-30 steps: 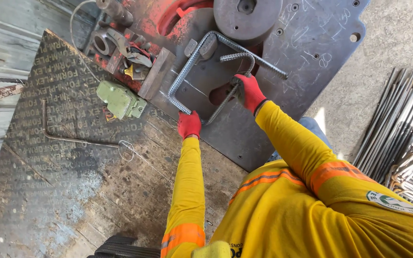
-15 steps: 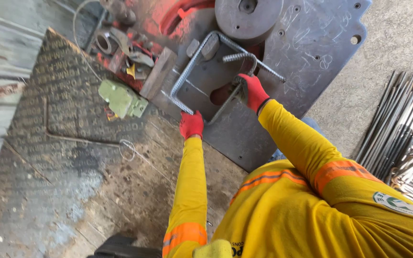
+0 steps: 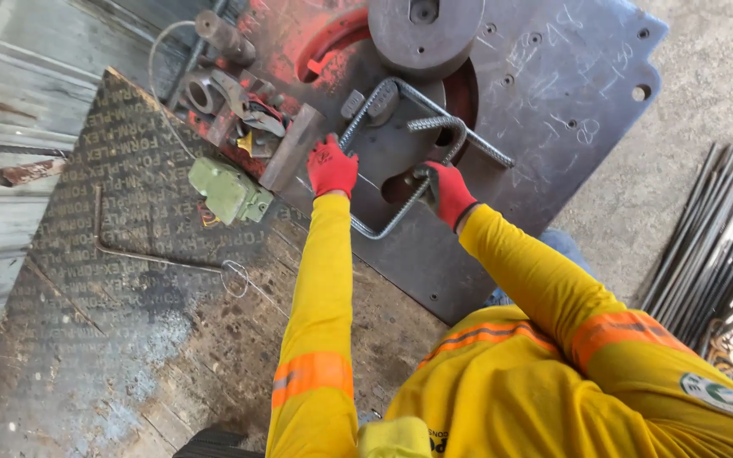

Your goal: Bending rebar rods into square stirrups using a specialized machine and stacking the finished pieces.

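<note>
A bent ribbed steel bar point(image 3: 383, 227), shaped into a rough open rectangle, lies on the grey steel plate of a bending machine point(image 3: 570, 93). My left hand point(image 3: 332, 165), in a red glove, grips the bar's left side. Wearing the same kind of glove, my right hand point(image 3: 447, 193) holds its near right side by a dark hole in the plate. The bar's far end wraps around a pin next to the large round disc point(image 3: 426, 34). Both sleeves are yellow with orange bands.
A dark plywood board point(image 3: 86, 254) at the left carries a green block point(image 3: 231, 191) and a thin bent rod point(image 3: 154, 257). Loose metal parts point(image 3: 231, 93) and a flat steel block point(image 3: 294, 148) sit near the plate's red edge. Straight bars point(image 3: 723, 246) lie bundled on the concrete at right.
My left hand has moved farther away along the bar while my right hand has drawn nearer. The bent bar has turned on the plate between them.
</note>
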